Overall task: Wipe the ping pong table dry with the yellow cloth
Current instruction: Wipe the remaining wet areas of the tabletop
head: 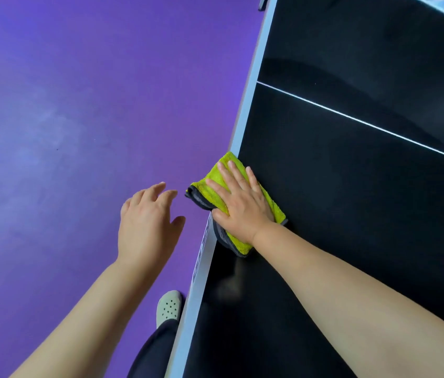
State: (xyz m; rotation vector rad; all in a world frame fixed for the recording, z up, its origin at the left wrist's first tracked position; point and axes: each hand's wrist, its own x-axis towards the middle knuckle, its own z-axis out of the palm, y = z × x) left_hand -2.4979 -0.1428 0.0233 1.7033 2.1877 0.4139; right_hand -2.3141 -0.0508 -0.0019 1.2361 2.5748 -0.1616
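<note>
We see a bright scene under soft, even light, with only weak shadows. The purple floor (52, 132) carries a pale, hazy sheen on its left side. The dark bench (351, 186) is glossy: faint curved reflections cross its far half, and a blurred patch (229, 290) sits near its edge. Wide-angle distortion bends the bench edge and swells the right forearm (351, 296) toward the lower corner. The top right corner looks washed out.

place: table-tennis hall | evidence: black ping pong table (351, 186), purple sports floor (79, 105)
</note>
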